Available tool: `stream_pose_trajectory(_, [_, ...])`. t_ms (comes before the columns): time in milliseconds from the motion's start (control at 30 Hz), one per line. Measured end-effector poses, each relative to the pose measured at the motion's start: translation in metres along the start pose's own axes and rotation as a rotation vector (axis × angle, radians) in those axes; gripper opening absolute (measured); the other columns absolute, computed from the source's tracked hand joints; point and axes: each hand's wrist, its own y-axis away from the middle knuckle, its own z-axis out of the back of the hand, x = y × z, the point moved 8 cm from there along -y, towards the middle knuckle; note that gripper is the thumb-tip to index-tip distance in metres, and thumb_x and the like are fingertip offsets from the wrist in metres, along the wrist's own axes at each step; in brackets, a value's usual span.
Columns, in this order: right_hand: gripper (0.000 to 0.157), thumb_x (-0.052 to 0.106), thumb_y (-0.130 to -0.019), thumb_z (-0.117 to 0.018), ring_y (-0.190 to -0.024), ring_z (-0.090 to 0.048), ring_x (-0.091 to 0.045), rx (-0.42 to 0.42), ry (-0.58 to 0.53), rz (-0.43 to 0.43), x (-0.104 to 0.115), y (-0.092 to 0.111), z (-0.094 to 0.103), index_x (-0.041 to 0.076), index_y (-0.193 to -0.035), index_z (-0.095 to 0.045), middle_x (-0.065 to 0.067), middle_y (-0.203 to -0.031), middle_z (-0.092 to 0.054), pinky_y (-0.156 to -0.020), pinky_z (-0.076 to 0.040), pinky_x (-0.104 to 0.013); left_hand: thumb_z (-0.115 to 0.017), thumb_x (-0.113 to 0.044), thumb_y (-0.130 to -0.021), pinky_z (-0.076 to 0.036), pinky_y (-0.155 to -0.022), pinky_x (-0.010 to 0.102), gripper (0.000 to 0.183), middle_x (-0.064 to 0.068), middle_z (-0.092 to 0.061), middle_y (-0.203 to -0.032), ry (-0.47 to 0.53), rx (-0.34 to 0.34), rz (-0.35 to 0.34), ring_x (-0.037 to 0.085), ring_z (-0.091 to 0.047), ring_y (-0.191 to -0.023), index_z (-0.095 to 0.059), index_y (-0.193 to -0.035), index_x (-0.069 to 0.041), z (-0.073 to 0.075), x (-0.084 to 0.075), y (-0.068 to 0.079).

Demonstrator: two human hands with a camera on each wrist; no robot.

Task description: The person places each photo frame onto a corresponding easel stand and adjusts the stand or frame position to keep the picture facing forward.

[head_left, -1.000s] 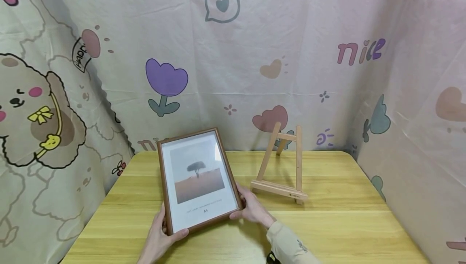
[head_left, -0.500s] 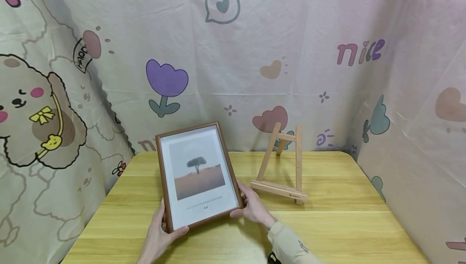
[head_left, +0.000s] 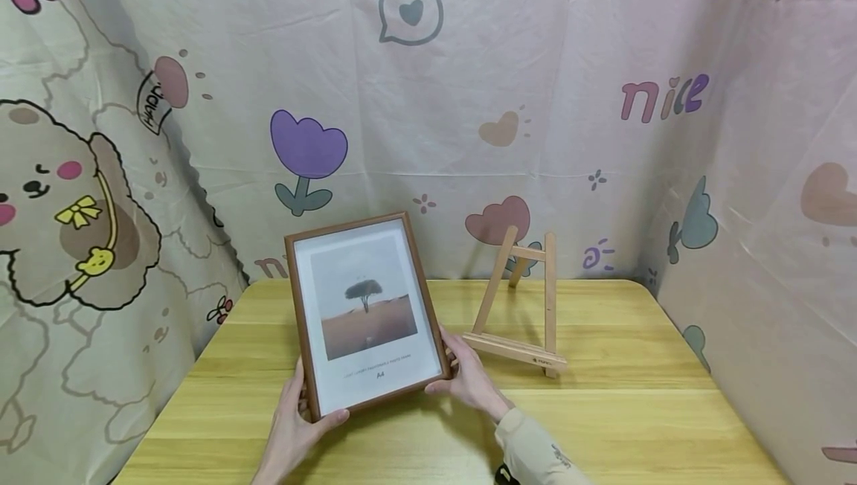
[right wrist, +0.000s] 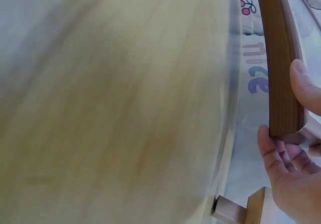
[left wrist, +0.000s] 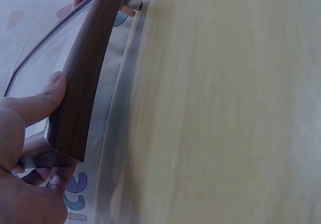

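A brown wooden picture frame (head_left: 364, 314) with a print of a tree on a reddish field is held up at a tilt by both hands. My left hand (head_left: 294, 425) grips its lower left corner, thumb over the front edge and fingers behind. At the lower right corner, my right hand (head_left: 469, 379) holds it the same way. The left wrist view shows the frame's dark lower edge (left wrist: 83, 93) raised off the table. A small wooden easel (head_left: 515, 347) stands just right of the right hand.
The light wood table (head_left: 623, 418) reaches back to a patterned cloth (head_left: 415, 98) hanging behind and along both sides. A small dark object (head_left: 505, 474) shows under the right sleeve (head_left: 535, 448).
The picture frame has risen slightly and tipped more upright, its top edge now higher against the cloth. Both hands have kept their grip and moved up a little. The easel stays put.
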Motion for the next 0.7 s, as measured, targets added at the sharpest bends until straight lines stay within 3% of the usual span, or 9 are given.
stream_pose_trajectory(100, [0.111,0.013,-0.068,-0.092,-0.091,-0.059,-0.019,-0.014,0.016,0.003,0.000,0.000,0.002,0.011,-0.159,-0.029,-0.012,-0.128,-0.060,-0.074,-0.053,-0.022,-0.087,-0.038,-0.078,-0.053,-0.088,0.029,0.126,0.029,-0.036,-0.148,-0.007,-0.025,-0.034,0.037,-0.055,-0.119,0.002,-0.163,-0.011,0.000,-0.004,-0.001])
stream_pose_trajectory(233, [0.113,0.015,-0.067,-0.092,-0.099,-0.063,-0.025,-0.037,0.047,0.017,0.003,0.001,0.006,0.010,-0.160,-0.028,-0.015,-0.133,-0.060,-0.091,-0.056,-0.038,-0.088,-0.036,-0.077,-0.054,-0.088,0.030,0.125,0.025,-0.042,-0.141,-0.015,-0.059,-0.077,0.036,-0.056,-0.118,0.000,-0.163,-0.013,-0.001,-0.009,-0.001])
stream_pose_trajectory(367, [0.112,0.015,-0.067,-0.091,-0.113,-0.062,-0.031,-0.062,0.065,0.009,0.003,0.003,0.012,0.008,-0.159,-0.028,-0.017,-0.141,-0.056,-0.103,-0.050,-0.052,-0.088,-0.035,-0.077,-0.055,-0.090,0.032,0.124,0.022,-0.045,-0.136,-0.013,-0.067,-0.094,0.037,-0.056,-0.118,-0.002,-0.163,-0.012,-0.003,-0.013,-0.002])
stream_pose_trajectory(433, [0.112,0.014,-0.067,-0.092,-0.114,-0.061,-0.032,-0.074,0.064,0.005,0.004,0.004,0.014,0.008,-0.159,-0.029,-0.017,-0.141,-0.056,-0.104,-0.050,-0.052,-0.088,-0.035,-0.078,-0.055,-0.090,0.033,0.123,0.021,-0.045,-0.137,-0.011,-0.064,-0.094,0.037,-0.056,-0.119,-0.002,-0.163,-0.011,-0.004,-0.015,-0.003])
stream_pose_trajectory(700, [0.113,0.011,-0.065,-0.092,-0.103,-0.062,-0.024,-0.111,0.044,-0.012,0.001,0.009,0.025,0.009,-0.159,-0.030,-0.013,-0.131,-0.059,-0.092,-0.057,-0.032,-0.089,-0.032,-0.076,-0.056,-0.090,0.034,0.125,0.017,-0.048,-0.131,-0.018,-0.084,-0.127,0.034,-0.057,-0.115,-0.003,-0.164,-0.013,-0.009,-0.022,-0.008])
